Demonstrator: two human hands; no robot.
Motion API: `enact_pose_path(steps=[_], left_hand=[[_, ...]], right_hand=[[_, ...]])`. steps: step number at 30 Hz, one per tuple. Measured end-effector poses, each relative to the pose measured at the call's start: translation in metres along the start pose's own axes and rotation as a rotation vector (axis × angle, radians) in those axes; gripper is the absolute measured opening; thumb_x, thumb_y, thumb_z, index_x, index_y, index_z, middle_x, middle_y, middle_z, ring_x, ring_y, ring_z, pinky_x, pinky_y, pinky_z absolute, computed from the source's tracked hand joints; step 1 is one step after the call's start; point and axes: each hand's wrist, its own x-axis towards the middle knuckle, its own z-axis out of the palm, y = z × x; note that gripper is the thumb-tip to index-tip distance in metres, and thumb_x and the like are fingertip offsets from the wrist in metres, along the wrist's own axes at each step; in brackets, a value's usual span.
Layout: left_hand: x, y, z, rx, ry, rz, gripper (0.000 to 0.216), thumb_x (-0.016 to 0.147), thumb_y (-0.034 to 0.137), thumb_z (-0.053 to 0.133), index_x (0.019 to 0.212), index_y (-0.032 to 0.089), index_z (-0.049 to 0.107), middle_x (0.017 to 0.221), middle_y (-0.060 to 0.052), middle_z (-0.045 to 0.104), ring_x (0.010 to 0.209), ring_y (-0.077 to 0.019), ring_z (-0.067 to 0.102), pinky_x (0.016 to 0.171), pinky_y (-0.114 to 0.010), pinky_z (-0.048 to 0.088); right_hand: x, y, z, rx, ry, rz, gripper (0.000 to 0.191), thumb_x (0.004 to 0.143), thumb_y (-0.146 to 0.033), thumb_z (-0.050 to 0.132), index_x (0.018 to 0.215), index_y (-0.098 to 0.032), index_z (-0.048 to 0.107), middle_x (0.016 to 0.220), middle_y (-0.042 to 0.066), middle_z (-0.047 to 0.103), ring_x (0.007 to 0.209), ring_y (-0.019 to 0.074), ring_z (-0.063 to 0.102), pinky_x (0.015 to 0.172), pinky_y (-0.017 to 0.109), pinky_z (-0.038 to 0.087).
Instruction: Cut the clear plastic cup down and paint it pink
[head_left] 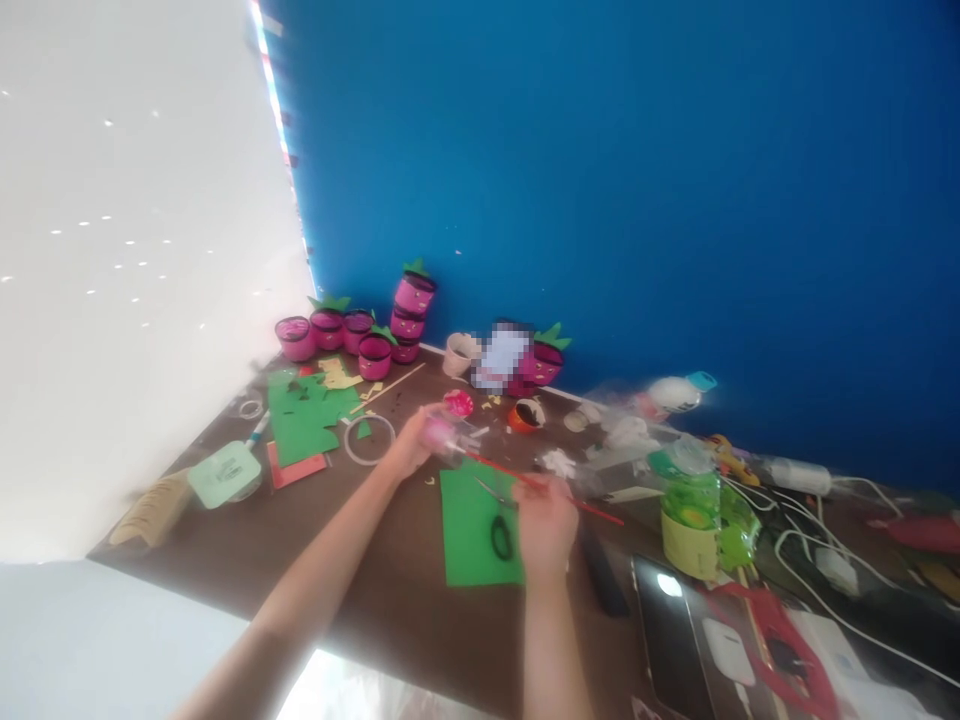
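My left hand is closed around a small pink cup-like piece, whose exact shape is blurred. In my right hand is a thin red paintbrush, its pale tip at or near the pink piece; I cannot tell whether they touch. Beneath the brush lies a green sheet with dark-handled scissors on it, partly hidden by my right hand. Just beyond my left hand is a round container with bright pink-red contents. An orange-rimmed bowl with dark contents stands behind the brush.
Several magenta pots with green leaf tops stand along the wall. Cut green sheets, a clear ring and a mint-green box lie at left. A phone, white cables and a green-yellow container crowd the right.
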Motion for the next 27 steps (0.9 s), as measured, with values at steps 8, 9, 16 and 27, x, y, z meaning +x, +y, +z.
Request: enact_pose_path(steps=[8,9,16,27], left_hand=[[0.000,-0.002,-0.003,-0.023,-0.062,0.010,0.053,0.073,0.057,0.055,0.105,0.015,0.058,0.092,-0.009,0.065,0.079,-0.0192,0.060,0.070,-0.031,0.047],[0.000,-0.002,-0.004,-0.019,-0.061,0.013,0.052,0.073,0.056,0.055,0.104,0.015,0.058,0.091,-0.009,0.065,0.079,-0.0191,0.060,0.070,-0.031,0.046],[0.000,-0.004,-0.004,0.023,-0.058,0.004,0.049,0.073,0.054,0.057,0.103,0.015,0.060,0.089,-0.008,0.064,0.076,-0.0173,0.059,0.065,-0.027,0.046],[0.000,-0.003,-0.004,0.029,-0.072,-0.007,0.051,0.074,0.056,0.054,0.105,0.015,0.059,0.088,-0.008,0.064,0.077,-0.0184,0.059,0.068,-0.029,0.045]], right_hand=[[0.002,-0.006,-0.002,0.035,0.036,-0.015,0.013,0.064,-0.026,0.056,0.058,-0.018,0.048,0.056,-0.004,0.052,0.049,0.0091,0.048,0.044,0.022,0.037],[0.001,-0.006,-0.002,0.013,0.027,-0.033,0.013,0.065,-0.026,0.056,0.059,-0.018,0.048,0.057,-0.004,0.053,0.049,0.0092,0.048,0.045,0.023,0.038],[-0.004,-0.006,0.002,-0.060,-0.114,-0.038,0.014,0.068,-0.029,0.055,0.061,-0.017,0.051,0.058,-0.001,0.056,0.046,0.0109,0.050,0.047,0.027,0.041],[-0.001,-0.008,0.001,0.046,-0.026,0.029,0.013,0.064,-0.027,0.058,0.059,-0.017,0.051,0.059,-0.003,0.054,0.053,0.0101,0.051,0.048,0.023,0.041]])
